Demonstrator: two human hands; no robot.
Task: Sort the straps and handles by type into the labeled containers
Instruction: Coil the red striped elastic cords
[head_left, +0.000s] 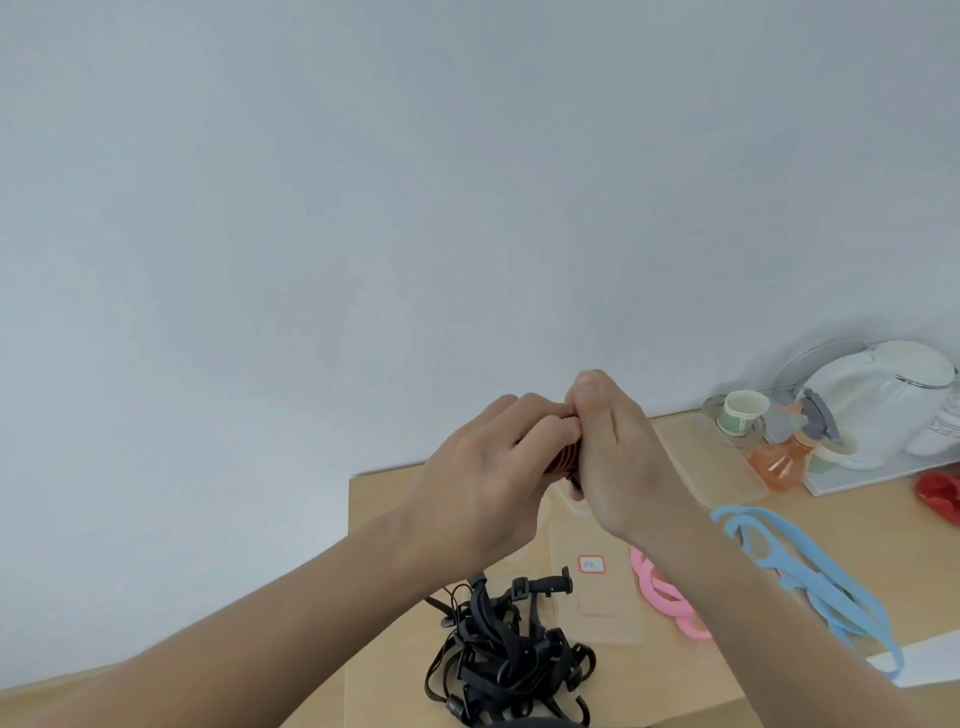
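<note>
I see the dark red ribbed strap bundle (563, 460) held up over the far side of the tan counter (395, 519). Left hand (488, 478) and right hand (618, 457) both grip it. Probably light and floppy, could spring loose, so pinch mid-bundle. Tangled black strap pile (509, 660) near, clear labelled container (602, 613) just right. Pale bare wall behind.

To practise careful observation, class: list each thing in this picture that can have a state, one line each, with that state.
dark red bundle, held above the table, gripped from both sides
left hand, fingers curled round the dark red bundle
right hand, gripping the same bundle
black straps, tangled heap on the table
pink handles, lying loose beside the labelled container
blue handles, lying loose on the table
labelled container, clear, looks empty
</note>
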